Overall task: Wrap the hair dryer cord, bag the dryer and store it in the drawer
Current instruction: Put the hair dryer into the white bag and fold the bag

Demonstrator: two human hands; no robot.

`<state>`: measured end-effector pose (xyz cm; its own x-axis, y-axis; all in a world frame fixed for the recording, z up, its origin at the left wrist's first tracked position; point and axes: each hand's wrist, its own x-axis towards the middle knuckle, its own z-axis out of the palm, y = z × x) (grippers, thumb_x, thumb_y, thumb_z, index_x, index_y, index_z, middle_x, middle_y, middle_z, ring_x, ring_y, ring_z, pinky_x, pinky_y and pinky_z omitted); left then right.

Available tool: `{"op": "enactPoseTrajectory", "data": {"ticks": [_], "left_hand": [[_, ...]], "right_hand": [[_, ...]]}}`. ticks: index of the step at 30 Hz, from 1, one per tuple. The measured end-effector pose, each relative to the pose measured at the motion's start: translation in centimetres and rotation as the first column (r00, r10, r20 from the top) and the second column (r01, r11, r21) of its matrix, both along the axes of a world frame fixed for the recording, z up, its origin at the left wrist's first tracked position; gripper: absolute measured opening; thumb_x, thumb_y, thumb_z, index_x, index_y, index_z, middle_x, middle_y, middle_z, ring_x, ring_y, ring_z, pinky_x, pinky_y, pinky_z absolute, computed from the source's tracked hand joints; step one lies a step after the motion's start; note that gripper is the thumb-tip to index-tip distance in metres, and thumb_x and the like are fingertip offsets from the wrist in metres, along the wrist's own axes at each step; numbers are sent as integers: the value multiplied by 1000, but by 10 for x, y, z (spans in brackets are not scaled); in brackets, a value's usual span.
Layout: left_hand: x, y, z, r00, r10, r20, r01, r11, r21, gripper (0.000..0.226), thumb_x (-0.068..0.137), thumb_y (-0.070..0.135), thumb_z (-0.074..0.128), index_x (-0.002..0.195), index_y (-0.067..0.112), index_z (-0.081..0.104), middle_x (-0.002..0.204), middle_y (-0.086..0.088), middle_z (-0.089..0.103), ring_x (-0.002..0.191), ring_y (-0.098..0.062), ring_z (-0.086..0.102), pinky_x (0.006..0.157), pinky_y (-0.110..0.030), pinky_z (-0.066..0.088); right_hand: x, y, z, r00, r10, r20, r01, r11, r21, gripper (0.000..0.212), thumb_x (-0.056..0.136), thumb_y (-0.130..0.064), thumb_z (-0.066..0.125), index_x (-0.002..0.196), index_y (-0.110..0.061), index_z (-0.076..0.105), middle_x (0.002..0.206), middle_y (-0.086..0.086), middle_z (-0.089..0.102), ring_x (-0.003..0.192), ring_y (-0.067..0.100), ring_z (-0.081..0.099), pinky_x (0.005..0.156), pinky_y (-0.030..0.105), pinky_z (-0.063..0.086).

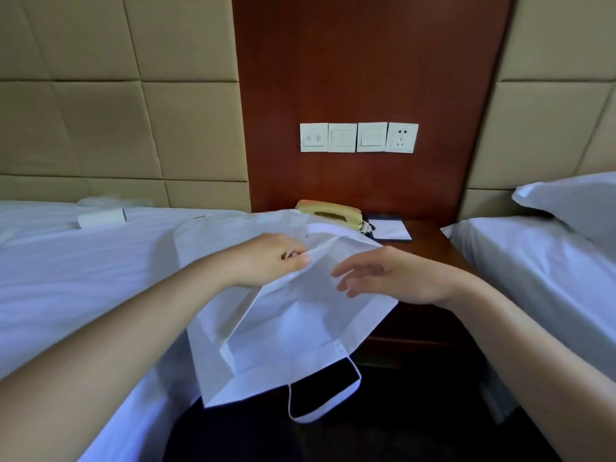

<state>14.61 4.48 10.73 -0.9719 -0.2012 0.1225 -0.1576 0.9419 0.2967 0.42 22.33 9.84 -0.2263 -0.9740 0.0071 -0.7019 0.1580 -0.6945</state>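
Slippage is the main worry. The white fabric bag (283, 328) lies over the right edge of the left bed (83, 278), with much of it overhanging the gap and its handle loop (325, 415) dangling free. The left hand (266, 258) pinches a fold or strap near the bag's far end. The right hand (393, 275) hovers over the bag, fingers spread, holding nothing.

The hair dryer is not plainly visible. A boxy bulge in the bag suggests it may be inside, though I cannot tell. If it is, one pinch is a weak hold, and the weight could drag the bag off the bed edge to the floor. On the way to the drawer, the loose loop could also snag a corner of the desk (430, 241), where a telephone (333, 213) and notepad (390, 228) sit.
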Motion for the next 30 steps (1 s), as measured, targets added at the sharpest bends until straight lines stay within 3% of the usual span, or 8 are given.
{"op": "enactPoseTrajectory", "data": {"ticks": [2,6,9,14,20,23,26,30], "left_hand": [[6,8,-8,995,29,95,-27,999,-24,25,97,37,44,93,17,58,71,5,44,65,-12,41,69,-35,39],[16,20,-22,951,57,304,-23,993,-115,32,93,40,50,123,30,54,93,5,55,85,-15,52,80,-32,44],[17,23,-32,902,67,426,-11,991,-134,35,93,39,51,125,27,55,97,4,57,92,-16,53,84,-31,45],[9,14,-51,818,42,573,2,997,-76,32,91,30,55,122,26,59,104,-4,67,92,-18,57,74,-26,43],[1,-3,-81,714,79,696,-55,997,-58,28,88,17,54,114,15,64,83,0,62,75,-14,53,63,-24,42],[3,-9,-90,716,46,697,-175,978,115,19,89,23,55,93,11,69,68,4,58,68,-13,53,57,-22,40],[-2,-18,-98,840,105,533,-245,949,200,21,89,23,53,74,13,64,69,4,60,69,-15,55,69,-25,43],[-24,-23,-115,940,313,135,-319,948,22,30,93,33,47,114,15,58,120,-2,52,113,-22,46,96,-36,38]], "right_hand": [[0,23,7,998,-37,43,40,998,-57,19,92,-18,55,107,-23,64,98,0,74,91,13,69,80,23,50],[-10,36,2,982,-184,49,190,962,-196,19,93,-13,52,92,-22,68,78,-7,74,78,11,71,74,28,52],[-25,25,-16,961,-275,2,269,941,-204,20,92,-15,54,85,-27,67,79,-12,70,83,9,64,73,17,47],[-48,-4,-60,950,-291,-109,289,957,-37,21,91,-31,53,109,-30,65,125,-4,61,121,15,51,105,35,39],[-64,-39,-91,893,-442,-81,442,897,-20,49,91,-31,55,136,-18,42,132,5,50,124,27,47,90,33,43],[-68,-46,-102,856,-516,17,516,856,13,41,90,-29,57,128,-17,48,107,1,52,105,26,56,76,32,44],[-70,-46,-115,841,-541,-14,541,841,-13,14,89,-24,56,85,-12,61,74,-1,55,78,23,55,57,27,37],[-73,-37,-134,817,-577,8,577,817,12,21,87,-19,55,68,-9,54,65,1,49,66,21,47,55,29,32]]}}
